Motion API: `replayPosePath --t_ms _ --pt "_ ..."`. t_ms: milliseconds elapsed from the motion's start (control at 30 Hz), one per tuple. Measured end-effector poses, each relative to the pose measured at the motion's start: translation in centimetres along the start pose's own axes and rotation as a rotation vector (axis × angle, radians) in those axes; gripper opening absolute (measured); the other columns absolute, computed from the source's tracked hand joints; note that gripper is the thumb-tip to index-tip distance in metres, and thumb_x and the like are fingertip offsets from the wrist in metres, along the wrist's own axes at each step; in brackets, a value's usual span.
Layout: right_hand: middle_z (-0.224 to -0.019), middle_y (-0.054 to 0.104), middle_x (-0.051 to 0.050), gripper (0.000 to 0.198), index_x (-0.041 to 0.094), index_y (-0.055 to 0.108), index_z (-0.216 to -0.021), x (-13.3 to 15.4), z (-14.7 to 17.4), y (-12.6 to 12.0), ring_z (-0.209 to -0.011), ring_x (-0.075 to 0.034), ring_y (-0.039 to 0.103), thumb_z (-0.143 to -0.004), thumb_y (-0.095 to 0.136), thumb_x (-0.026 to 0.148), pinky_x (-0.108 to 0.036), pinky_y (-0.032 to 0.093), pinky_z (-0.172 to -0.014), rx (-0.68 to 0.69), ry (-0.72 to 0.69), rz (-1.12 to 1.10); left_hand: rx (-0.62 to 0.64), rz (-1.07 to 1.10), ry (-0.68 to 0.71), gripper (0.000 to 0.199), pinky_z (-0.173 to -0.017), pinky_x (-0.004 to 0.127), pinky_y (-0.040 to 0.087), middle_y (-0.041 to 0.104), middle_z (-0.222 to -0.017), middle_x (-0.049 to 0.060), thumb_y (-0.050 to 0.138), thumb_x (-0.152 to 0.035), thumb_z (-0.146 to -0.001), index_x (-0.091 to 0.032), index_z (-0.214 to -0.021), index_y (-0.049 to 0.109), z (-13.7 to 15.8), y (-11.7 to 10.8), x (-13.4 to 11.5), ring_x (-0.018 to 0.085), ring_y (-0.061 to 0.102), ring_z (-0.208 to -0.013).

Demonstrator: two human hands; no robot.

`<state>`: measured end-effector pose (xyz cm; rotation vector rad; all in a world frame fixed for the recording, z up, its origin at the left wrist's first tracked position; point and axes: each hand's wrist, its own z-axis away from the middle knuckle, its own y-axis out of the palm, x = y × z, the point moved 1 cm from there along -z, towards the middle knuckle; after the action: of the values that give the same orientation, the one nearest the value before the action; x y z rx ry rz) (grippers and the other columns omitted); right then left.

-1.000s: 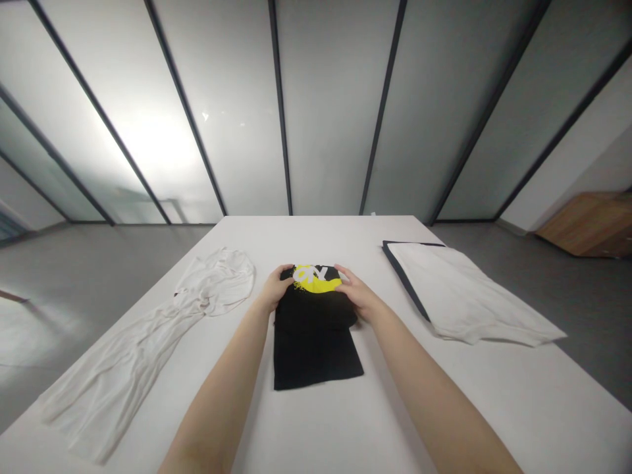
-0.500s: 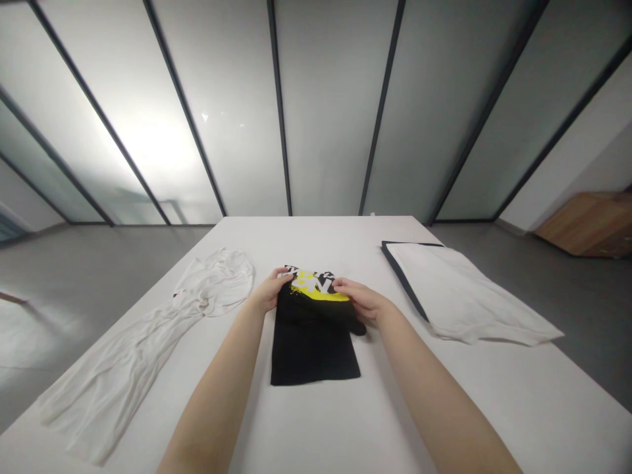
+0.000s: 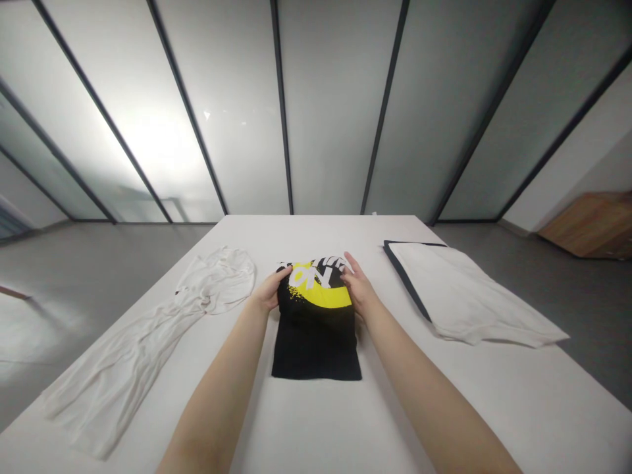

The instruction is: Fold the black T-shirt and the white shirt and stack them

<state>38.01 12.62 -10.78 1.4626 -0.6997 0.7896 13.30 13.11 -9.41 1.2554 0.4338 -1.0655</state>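
A black T-shirt point(image 3: 316, 342) with a yellow and white print lies folded into a narrow strip in the middle of the table. Its far part is doubled over toward me, print side up. My left hand point(image 3: 270, 288) grips the left edge of that folded part, thumb on top and the other fingers hidden beneath. At the right edge, my right hand point(image 3: 358, 286) holds the cloth, with one finger stretched up past the fold. The near end of the shirt rests flat on the table.
On the left of the white table point(image 3: 306, 428) lies a crumpled white garment point(image 3: 148, 349), long and twisted. To the right, a flat white garment point(image 3: 459, 289) rests over a dark one point(image 3: 409, 286). Frosted glass panels point(image 3: 330, 112) rise beyond the table.
The folded part has been drawn straighter, and its drooping right corner is now tucked in line with the strip. My right hand has shifted slightly left and up along its edge.
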Motion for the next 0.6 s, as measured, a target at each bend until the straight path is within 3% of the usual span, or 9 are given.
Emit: replayPosePath --t_ms 100,267,367,433,533,600 --pt "-0.107 0.079 0.007 0.064 0.034 0.060 -0.126 -0.7 -0.6 -0.2 -0.101 -0.018 0.075 -0.068 0.070 0.008 -0.034 0.060 -0.095 -0.076 -0.039 -0.106 -0.026 -0.001 0.078 0.025 -0.092 0.032 0.063 0.082 -0.106 0.016 0.070 -0.025 -0.095 -0.008 -0.114 0.075 -0.1 0.3 0.5 0.026 0.080 -0.097" --pt "-0.100 0.081 -0.005 0.023 0.022 0.068 -0.108 -1.5 -0.9 -0.2 -0.101 -0.027 0.077 -0.087 0.069 0.031 -0.044 0.062 -0.093 -0.059 0.237 -0.141 -0.016 0.041 -0.022 0.037 -0.098 0.036 0.061 0.082 -0.107 0.017 0.061 -0.040 -0.102 -0.008 -0.116 0.074 -0.5 0.5 1.3 0.028 0.080 -0.100" --pt "-0.107 0.081 -0.012 0.033 0.017 0.069 -0.115 -1.2 -0.4 0.0 -0.103 -0.029 0.077 -0.099 0.060 0.044 -0.046 0.062 -0.097 0.026 0.489 -0.137 0.089 0.089 -0.136 0.055 -0.102 0.040 0.059 0.080 -0.113 0.019 0.053 -0.054 -0.104 -0.007 -0.126 0.071 -0.5 0.4 1.4 0.031 0.078 -0.107" --pt "-0.110 0.080 -0.013 0.039 0.015 0.068 -0.120 -0.8 -0.1 0.0 -0.103 -0.029 0.078 -0.102 0.056 0.048 -0.046 0.061 -0.098 0.060 0.573 -0.123 0.150 0.115 -0.181 0.064 -0.103 0.043 0.058 0.079 -0.115 0.020 0.049 -0.060 -0.104 -0.005 -0.131 0.068 -0.5 0.4 1.4 0.033 0.077 -0.109" --pt "-0.106 0.081 -0.013 0.033 0.014 0.067 -0.124 -0.5 0.1 -0.1 -0.098 -0.027 0.079 -0.103 0.055 0.036 -0.044 0.062 -0.097 0.061 0.618 -0.062 0.201 0.147 -0.204 0.072 -0.104 0.045 0.057 0.079 -0.115 0.022 0.047 -0.066 -0.103 -0.004 -0.134 0.066 -0.5 0.6 1.5 0.034 0.077 -0.110" --pt "-0.102 0.082 -0.012 0.031 0.013 0.067 -0.125 -0.4 0.0 -0.1 -0.094 -0.026 0.080 -0.100 0.055 0.026 -0.043 0.063 -0.095 0.045 0.625 -0.029 0.197 0.150 -0.207 0.066 -0.103 0.044 0.057 0.079 -0.114 0.021 0.051 -0.061 -0.103 -0.004 -0.135 0.065 -0.7 0.9 1.6 0.034 0.077 -0.110"
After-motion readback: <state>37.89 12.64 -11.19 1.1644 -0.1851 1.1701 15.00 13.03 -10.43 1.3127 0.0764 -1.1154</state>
